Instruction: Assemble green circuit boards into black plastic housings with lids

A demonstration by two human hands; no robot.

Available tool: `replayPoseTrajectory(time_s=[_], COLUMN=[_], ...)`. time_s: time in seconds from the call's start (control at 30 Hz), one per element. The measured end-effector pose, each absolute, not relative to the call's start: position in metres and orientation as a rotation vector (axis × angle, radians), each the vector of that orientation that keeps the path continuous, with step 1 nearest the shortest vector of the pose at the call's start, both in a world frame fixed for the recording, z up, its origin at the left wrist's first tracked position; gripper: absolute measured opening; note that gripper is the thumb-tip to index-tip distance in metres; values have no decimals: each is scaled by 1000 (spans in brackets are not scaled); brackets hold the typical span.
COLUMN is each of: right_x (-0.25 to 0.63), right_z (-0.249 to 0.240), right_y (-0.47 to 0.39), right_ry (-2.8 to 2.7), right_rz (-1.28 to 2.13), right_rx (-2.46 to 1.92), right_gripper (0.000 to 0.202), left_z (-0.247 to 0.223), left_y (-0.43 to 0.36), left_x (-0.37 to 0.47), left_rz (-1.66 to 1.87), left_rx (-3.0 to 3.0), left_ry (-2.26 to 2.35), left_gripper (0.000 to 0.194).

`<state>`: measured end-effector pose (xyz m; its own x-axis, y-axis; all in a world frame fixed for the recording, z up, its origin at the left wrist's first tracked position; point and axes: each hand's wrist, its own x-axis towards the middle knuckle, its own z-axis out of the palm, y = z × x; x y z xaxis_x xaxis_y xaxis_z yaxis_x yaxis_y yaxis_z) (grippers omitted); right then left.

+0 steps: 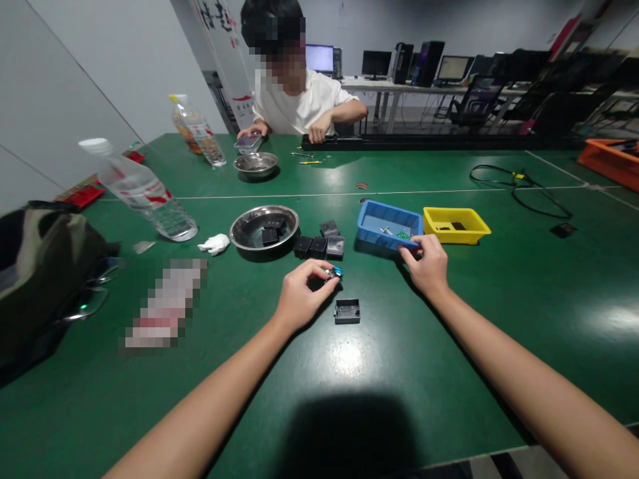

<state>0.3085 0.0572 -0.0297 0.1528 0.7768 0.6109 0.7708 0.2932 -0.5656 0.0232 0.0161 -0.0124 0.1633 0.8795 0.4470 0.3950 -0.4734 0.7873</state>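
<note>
Between the thumb and fingers of my left hand [307,293] is a small part with a blue top [337,273], too small to name. Just below it on the green table lies an open black plastic case [347,311], hollow side up. My right hand [426,263] pinches the near right rim of a blue bin [382,237], which holds some green and metallic small parts. Several closed black boxes [318,247] stand grouped beyond my left hand. A steel bowl [239,245] beside them contains more black pieces.
A yellow bin [456,235] adjoins the blue one. Water bottles [150,199], crumpled tissue [214,244] and a bag [44,266] are at left. Across the table, a person [299,100] sits behind a second steel bowl [255,164]. A black cable [539,203] lies at right.
</note>
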Motion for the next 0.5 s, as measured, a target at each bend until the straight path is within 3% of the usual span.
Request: replayPoseTrajectory(time_s=[0.27, 0.5], right_x=[296, 316], right_z=[-35, -28], right_y=[113, 101], right_ry=[-1671, -1413], right_rz=[137, 100], right_rx=[-1501, -1774], right_gripper=[14, 48], left_z=[-11, -19], left_y=[22, 30], left_x=[28, 19], left_rz=[1009, 893], left_rx=[2043, 2227], left_ry=[1115, 1116], left_gripper=[17, 15])
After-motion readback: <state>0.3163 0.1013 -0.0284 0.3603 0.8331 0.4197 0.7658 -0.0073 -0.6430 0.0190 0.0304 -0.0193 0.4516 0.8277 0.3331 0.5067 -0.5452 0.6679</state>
